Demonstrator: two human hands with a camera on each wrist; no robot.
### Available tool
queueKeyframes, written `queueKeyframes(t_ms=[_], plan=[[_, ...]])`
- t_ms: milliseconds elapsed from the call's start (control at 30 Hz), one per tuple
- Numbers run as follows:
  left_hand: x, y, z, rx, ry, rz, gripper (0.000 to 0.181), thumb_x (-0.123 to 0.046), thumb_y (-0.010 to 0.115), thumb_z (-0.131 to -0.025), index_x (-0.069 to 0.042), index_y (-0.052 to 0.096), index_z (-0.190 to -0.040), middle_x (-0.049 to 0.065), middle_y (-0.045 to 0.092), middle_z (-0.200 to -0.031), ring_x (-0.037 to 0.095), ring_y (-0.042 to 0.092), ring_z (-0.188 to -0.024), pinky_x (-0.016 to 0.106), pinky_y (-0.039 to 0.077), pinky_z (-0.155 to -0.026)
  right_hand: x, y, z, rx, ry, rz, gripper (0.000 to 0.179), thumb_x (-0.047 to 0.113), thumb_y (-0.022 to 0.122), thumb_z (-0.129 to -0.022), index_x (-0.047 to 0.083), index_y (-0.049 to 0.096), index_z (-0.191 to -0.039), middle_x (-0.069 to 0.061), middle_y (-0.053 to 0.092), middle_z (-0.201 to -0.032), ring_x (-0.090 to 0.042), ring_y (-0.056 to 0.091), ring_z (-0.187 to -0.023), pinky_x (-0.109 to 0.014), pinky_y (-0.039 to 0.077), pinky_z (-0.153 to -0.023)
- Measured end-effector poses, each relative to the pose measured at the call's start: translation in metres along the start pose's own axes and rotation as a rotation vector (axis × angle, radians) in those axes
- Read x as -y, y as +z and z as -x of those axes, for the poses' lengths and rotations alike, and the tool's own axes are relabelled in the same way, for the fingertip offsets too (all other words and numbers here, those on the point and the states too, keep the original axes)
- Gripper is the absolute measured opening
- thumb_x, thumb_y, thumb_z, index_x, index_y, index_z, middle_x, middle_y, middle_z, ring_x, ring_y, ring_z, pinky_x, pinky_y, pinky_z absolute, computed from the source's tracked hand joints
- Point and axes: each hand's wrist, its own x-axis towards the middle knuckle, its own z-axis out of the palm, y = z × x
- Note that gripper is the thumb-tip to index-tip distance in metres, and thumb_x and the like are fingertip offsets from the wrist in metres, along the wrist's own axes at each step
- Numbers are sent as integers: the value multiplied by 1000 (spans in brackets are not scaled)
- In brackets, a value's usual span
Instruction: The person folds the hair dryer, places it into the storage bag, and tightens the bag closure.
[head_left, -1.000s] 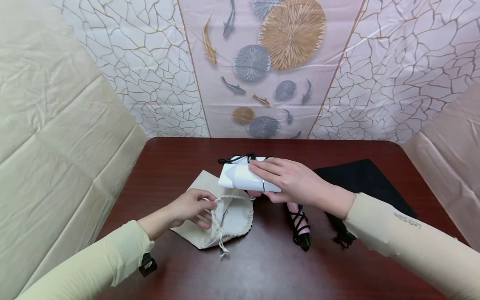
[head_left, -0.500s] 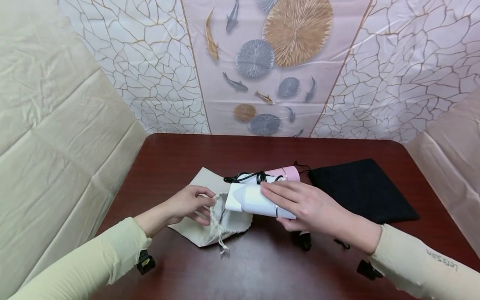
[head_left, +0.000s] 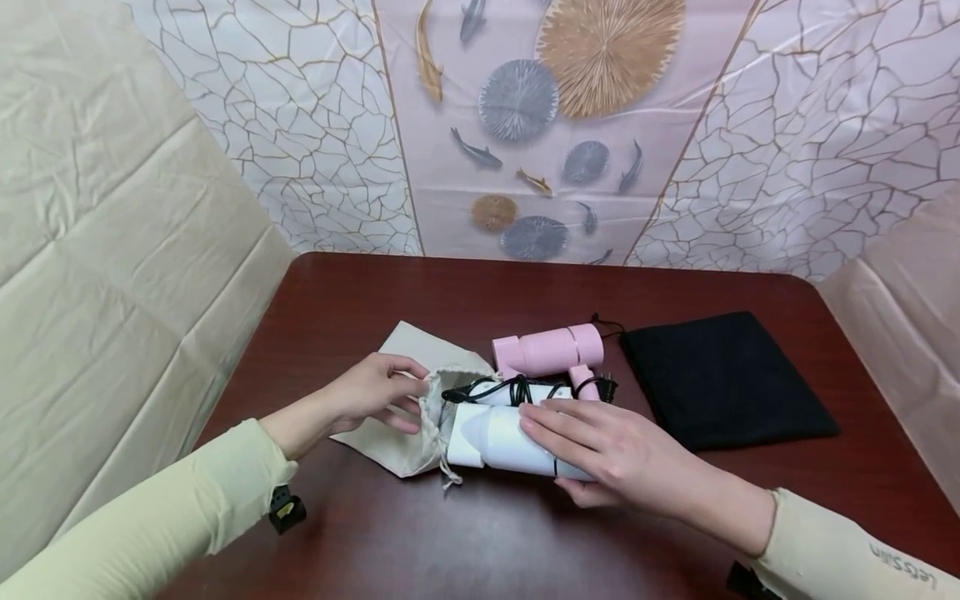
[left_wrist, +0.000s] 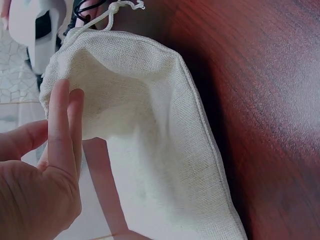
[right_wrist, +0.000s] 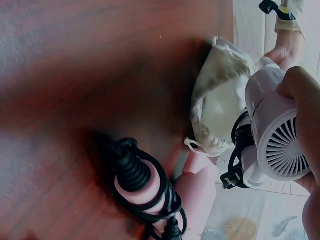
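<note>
My right hand [head_left: 607,450] grips the body of a white hair dryer [head_left: 502,440], whose round rear grille [right_wrist: 285,146] faces the right wrist camera. Its folded handle is wrapped in a black cord [head_left: 517,388]. The nozzle end points left, right at the mouth of a cream drawstring bag [head_left: 401,450]. With thumb and fingers, my left hand [head_left: 375,393] pinches the rim of that bag, holding its mouth raised. In the left wrist view the pale cloth [left_wrist: 195,155] gapes beside my fingers [left_wrist: 59,130]. The bag's lower part lies on the table.
A pink hair dryer [head_left: 551,350] lies behind the white one, its handle wound with black cord [right_wrist: 167,200]. To the right, a black cloth bag [head_left: 731,383] is spread flat on the dark red table [head_left: 352,292]. Fabric walls enclose the back and sides.
My right hand has brought the white hair dryer nearer me, down to the bag's mouth. The pink hair dryer has come into fuller view. My left hand keeps its pinch on the rim.
</note>
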Motion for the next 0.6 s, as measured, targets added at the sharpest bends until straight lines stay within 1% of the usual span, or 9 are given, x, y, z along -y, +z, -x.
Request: queueKeyframes(t_ms=[67,200,300,433,467,533,600], plan=[[-1,0,1,-4,3,-10,34,-7,66,-101,9,62,-131,16,66,-107,24,74,-84,48,67,-75,2,1,2,3,3,-11,51,30,52,-107,-3,63,-143,-15,65,-146,-30,70,-122,-45,59,-95],[-3,0,4,12,26,-47,30,-5,66,-101,9,64,-128,13,69,-101,23,73,-82,49,67,-73,4,2,4,63,52,-44,53,34,50,-109,-1,61,-147,-13,64,-148,-28,68,-126,-44,58,-99],[-5,3,8,34,67,-102,27,-2,65,-100,9,65,-125,12,72,-95,24,74,-83,49,67,-71,1,4,4,93,87,-56,55,36,48,-109,1,59,-150,-11,63,-150,-28,67,-128,-45,58,-99],[-9,9,13,46,127,-204,25,-1,65,-99,8,67,-122,13,75,-94,25,77,-85,48,67,-67,-4,7,3,84,91,-39,55,34,48,-108,1,58,-150,-12,63,-150,-29,67,-126,-46,60,-95],[-9,10,14,41,134,-225,25,-1,64,-98,7,68,-121,14,76,-93,25,78,-85,48,67,-66,-5,8,3,83,90,-34,55,34,50,-107,1,58,-150,-12,63,-150,-29,68,-126,-47,61,-94],[-9,13,17,31,146,-263,24,-2,64,-98,5,69,-121,13,76,-93,24,79,-84,48,67,-65,-6,10,2,83,82,-24,56,31,58,-103,0,59,-150,-12,63,-150,-29,68,-125,-47,61,-94],[-8,14,18,16,152,-284,24,-3,65,-98,4,70,-120,13,77,-93,24,79,-83,47,67,-65,-7,13,1,89,73,-17,61,28,69,-96,0,59,-150,-12,63,-150,-29,67,-126,-46,60,-96]])
